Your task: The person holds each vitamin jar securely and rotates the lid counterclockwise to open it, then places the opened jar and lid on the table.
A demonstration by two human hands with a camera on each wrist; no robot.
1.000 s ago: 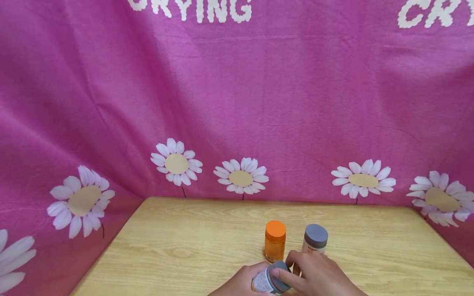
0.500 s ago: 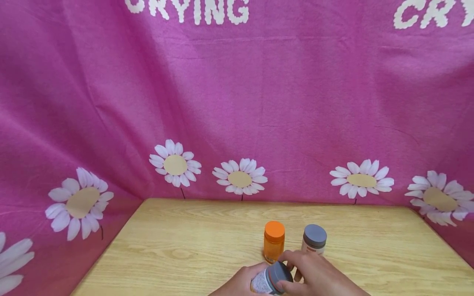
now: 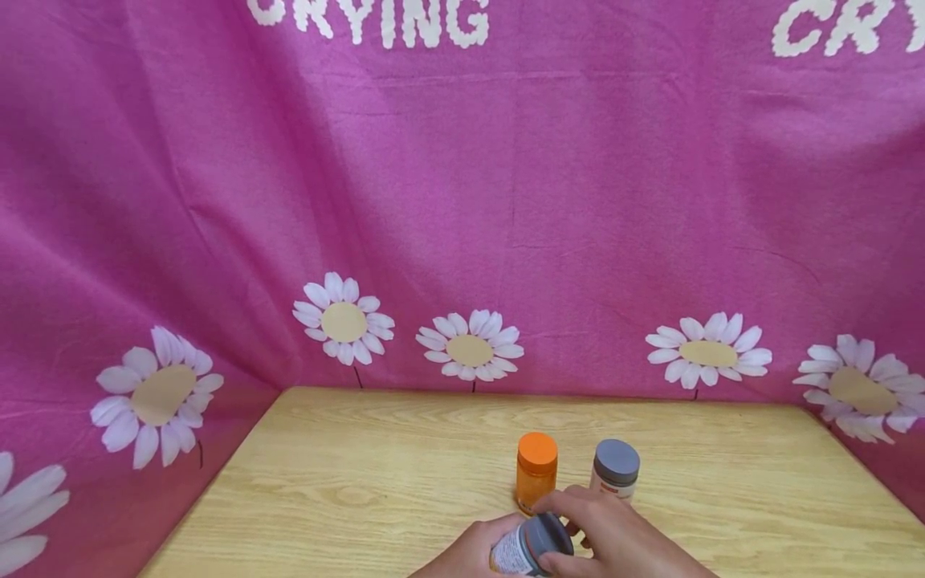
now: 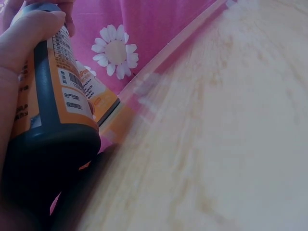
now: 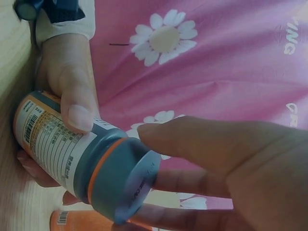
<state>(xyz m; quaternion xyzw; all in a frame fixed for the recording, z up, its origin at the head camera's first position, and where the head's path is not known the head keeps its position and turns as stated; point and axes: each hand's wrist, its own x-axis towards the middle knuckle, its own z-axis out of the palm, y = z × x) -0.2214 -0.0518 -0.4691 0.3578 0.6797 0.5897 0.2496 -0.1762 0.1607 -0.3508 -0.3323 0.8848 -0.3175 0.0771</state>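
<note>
Head view: a person's left grip [image 3: 473,550] was clamped around the body of a grey-and-orange bottle [image 3: 510,554], holding it tilted at the bottom edge of the frame, while the right grip [image 3: 614,530] pinched its grey cap [image 3: 549,536] between thumb and fingers. Just beyond, an orange jar [image 3: 536,478] and a grey-lidded jar [image 3: 617,464] stood upright on the wooden counter [image 3: 347,482]. Whether the bottle's base touched the counter could not be told. The cap appeared seated, and the slant looked like the chief hazard: a cap coming free suddenly could let out the contents, if any were inside. A weak left grip might let the smooth body spin along with the cap; a right grip set only on the rim might slip off. The orange jar looked so near that a sudden jerk could tip it, perhaps into its neighbour.
</note>
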